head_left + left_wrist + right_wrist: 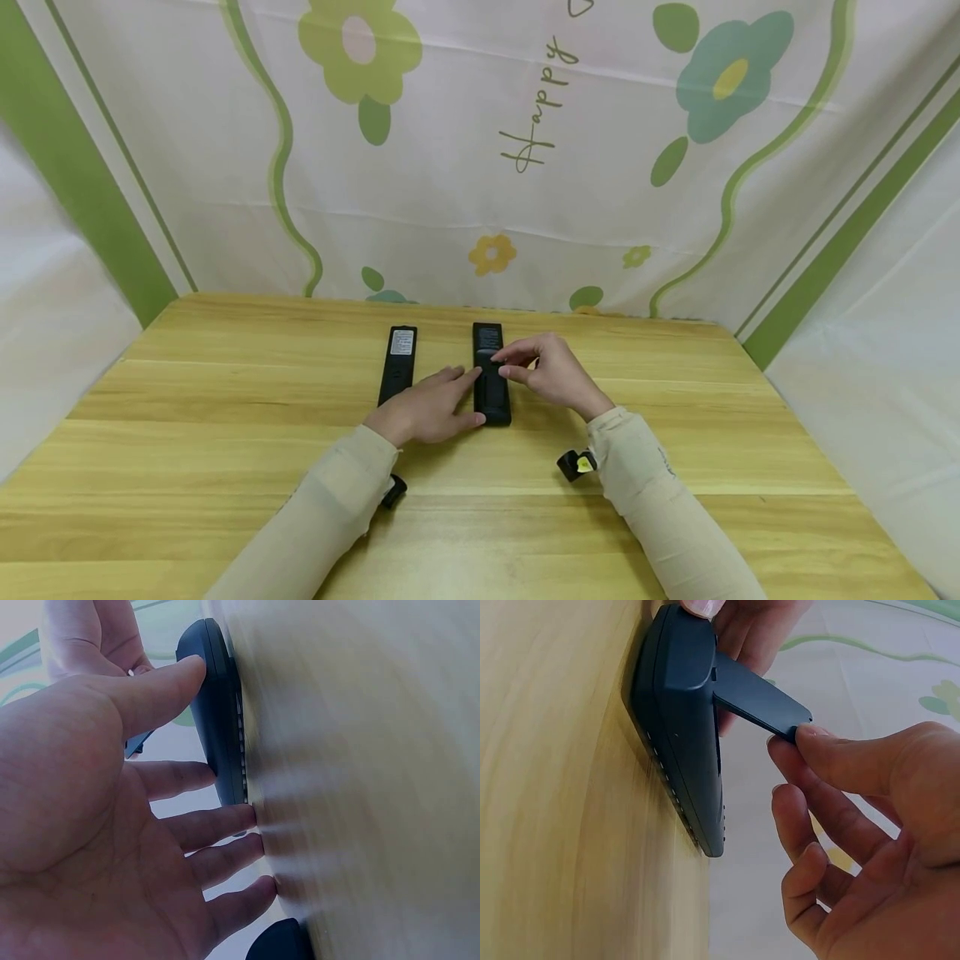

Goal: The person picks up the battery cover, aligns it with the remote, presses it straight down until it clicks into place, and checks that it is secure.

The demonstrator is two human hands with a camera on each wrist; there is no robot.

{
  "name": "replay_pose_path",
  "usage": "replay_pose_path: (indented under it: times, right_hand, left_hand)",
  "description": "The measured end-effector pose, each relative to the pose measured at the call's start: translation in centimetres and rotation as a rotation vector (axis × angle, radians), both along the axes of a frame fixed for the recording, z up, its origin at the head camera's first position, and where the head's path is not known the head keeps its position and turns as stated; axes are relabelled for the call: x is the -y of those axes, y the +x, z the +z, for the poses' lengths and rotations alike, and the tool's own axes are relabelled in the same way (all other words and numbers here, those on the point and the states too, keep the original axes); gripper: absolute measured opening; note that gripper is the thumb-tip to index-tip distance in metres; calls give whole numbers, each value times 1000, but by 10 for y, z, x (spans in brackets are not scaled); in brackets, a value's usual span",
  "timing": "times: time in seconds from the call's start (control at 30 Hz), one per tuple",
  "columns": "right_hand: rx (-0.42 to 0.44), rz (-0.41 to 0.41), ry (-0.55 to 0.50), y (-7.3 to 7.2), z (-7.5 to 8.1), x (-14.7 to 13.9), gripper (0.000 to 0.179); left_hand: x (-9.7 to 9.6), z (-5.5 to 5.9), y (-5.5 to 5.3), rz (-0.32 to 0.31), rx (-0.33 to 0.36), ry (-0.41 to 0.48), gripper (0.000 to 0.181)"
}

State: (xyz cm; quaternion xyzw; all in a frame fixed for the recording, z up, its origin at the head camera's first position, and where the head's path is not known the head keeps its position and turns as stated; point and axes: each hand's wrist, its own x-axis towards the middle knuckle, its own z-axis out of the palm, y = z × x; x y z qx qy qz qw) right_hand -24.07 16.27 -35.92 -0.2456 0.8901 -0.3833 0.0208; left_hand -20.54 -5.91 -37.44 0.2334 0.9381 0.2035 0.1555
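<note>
A black remote control lies face down on the wooden table, its back upward. My right hand pinches the free end of its black battery cover between thumb and forefinger. That cover stands tilted up from the back, its other end still at the remote's near end in the right wrist view. My left hand spreads nearly straight fingers at the remote's left side. Its thumb presses the near end and its forefinger touches the side, while the other fingertips rest on the table in the left wrist view.
Left of this remote, a second black remote with a white label lies back up, partly behind my left hand. A white curtain printed with flowers hangs along the table's far edge. Black wrist devices sit under both sleeves.
</note>
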Motion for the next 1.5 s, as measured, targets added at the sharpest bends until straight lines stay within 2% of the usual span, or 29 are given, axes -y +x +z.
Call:
replay_pose_path:
  times: [0.77, 1.5]
  right_hand:
    - [15, 22, 162, -1, -4, 8, 41]
    - [8, 41, 222, 0, -5, 10, 43]
  left_hand:
    - [0, -1, -1, 8, 4, -7, 76]
    - [0, 0, -1, 2, -3, 8, 75]
